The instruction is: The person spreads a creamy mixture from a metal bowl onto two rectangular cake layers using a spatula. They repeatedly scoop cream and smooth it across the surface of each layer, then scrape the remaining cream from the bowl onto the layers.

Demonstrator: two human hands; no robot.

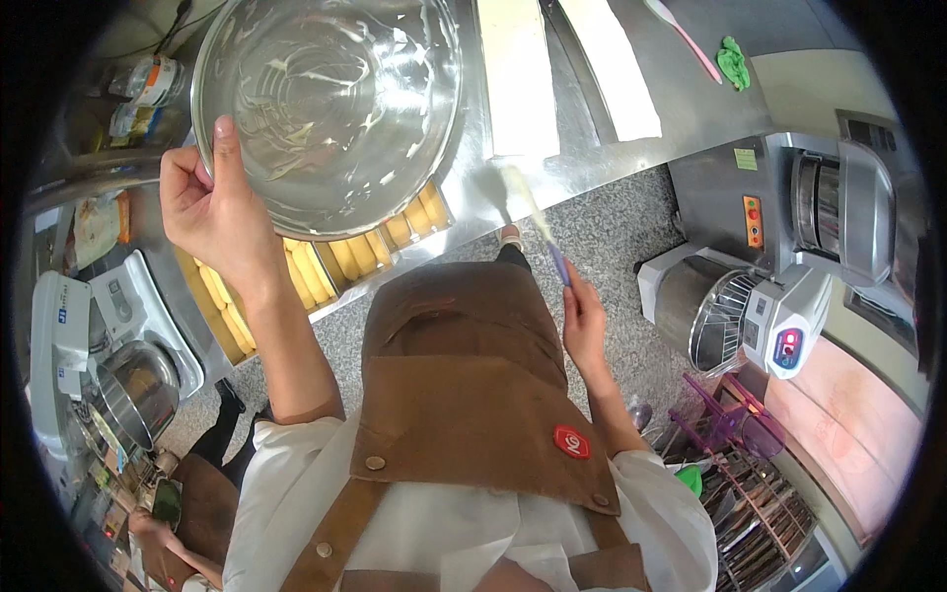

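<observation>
My left hand (222,207) grips the rim of a large steel mixing bowl (318,96), thumb over the edge. Smears of white cream line the bowl's inside, which faces me. In my right hand (583,314) is a spatula (551,244) with a purple handle, its pale, cream-coated blade pointing towards the steel worktable (473,200). The blade is blurred and apart from the bowl. Partly hidden under the bowl are trays of yellow finger-shaped cakes or dough (355,255). Two long white slabs (521,89) (614,74), apparently cream-covered, lie on the table to the bowl's right.
A pink-handled spatula (695,48) and a crumpled green cloth (732,63) lie at the table's far right. Stand mixers (784,318) (63,355) stand on both sides. At lower left is another person (196,503) in a brown apron. A rack of trays (762,510) stands at lower right.
</observation>
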